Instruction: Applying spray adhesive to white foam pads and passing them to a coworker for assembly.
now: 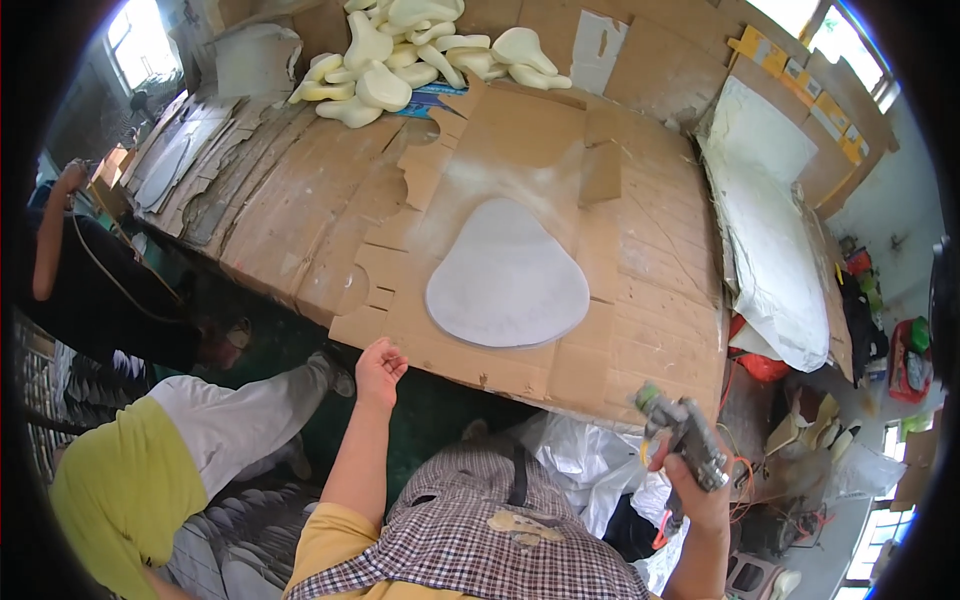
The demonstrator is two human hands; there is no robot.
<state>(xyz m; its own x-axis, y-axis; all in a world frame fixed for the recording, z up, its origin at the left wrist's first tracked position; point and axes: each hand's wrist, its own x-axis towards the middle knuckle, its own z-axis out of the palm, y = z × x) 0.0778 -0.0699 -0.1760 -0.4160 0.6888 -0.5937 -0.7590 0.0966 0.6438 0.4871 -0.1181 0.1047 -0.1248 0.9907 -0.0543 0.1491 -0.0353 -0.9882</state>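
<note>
A grey, rounded triangular foam pad [508, 275] lies flat on a cardboard sheet in front of me. Just off the table's near edge, my left hand [380, 372] is held with its fingers curled in, and nothing shows in it. On the right, my right hand [692, 490] grips a metal spray gun [690, 432] by its handle, apart from the pad. Pale overspray [510, 165] marks the cardboard beyond the pad.
Cream foam pieces [385, 65] are heaped at the back of the cardboard-covered table [300, 200]. A white-coated board [765, 230] stands at the right. To my left are a person in a yellow-green shirt [120, 490] and another in dark clothes [110, 290]. Clear plastic sheeting [580, 460] hangs below the table's edge.
</note>
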